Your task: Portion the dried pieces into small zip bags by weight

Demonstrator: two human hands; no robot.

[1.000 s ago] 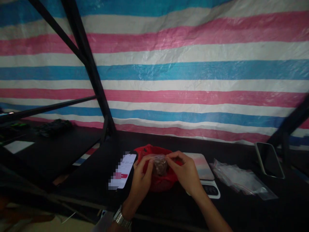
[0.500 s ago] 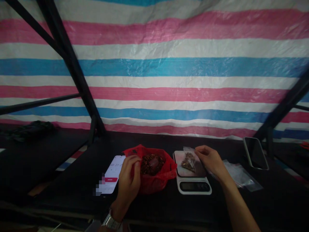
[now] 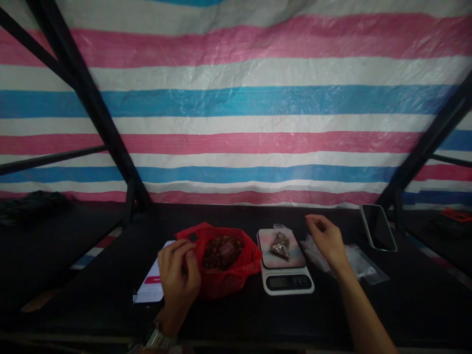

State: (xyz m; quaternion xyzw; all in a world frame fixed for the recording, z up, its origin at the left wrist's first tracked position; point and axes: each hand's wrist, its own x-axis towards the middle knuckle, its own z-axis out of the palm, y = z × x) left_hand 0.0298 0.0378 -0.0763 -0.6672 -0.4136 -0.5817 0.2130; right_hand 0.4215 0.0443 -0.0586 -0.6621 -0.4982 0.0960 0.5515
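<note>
My left hand [image 3: 179, 275] is at the left rim of a red plastic bag [image 3: 221, 284], its fingers loosely bent and the thumb apart from them. I see nothing held in it. The bag stands open, with many small brown pieces [image 3: 212, 255] inside and a reddish packet [image 3: 227, 248] on top. A small clear zip bag [image 3: 280, 246] of dried brownish bits lies on the plate of a white digital scale [image 3: 289, 285]. Right of the scale hovers my right hand [image 3: 327, 241], empty, with fingers bent and a gap between thumb and forefinger.
Flat clear bags [image 3: 365, 265] lie under and beside my right forearm. A dark-screened phone [image 3: 379, 228] rests at the right; another phone with a lit screen [image 3: 153, 280] is partly covered by my left hand. Black frame bars [image 3: 92, 103] slant up before a striped tarp [image 3: 258, 103].
My right hand has let go of the zip bag and moved right, off the scale plate. The left hand has drawn slightly left at the bag's rim. The view has turned a little right.
</note>
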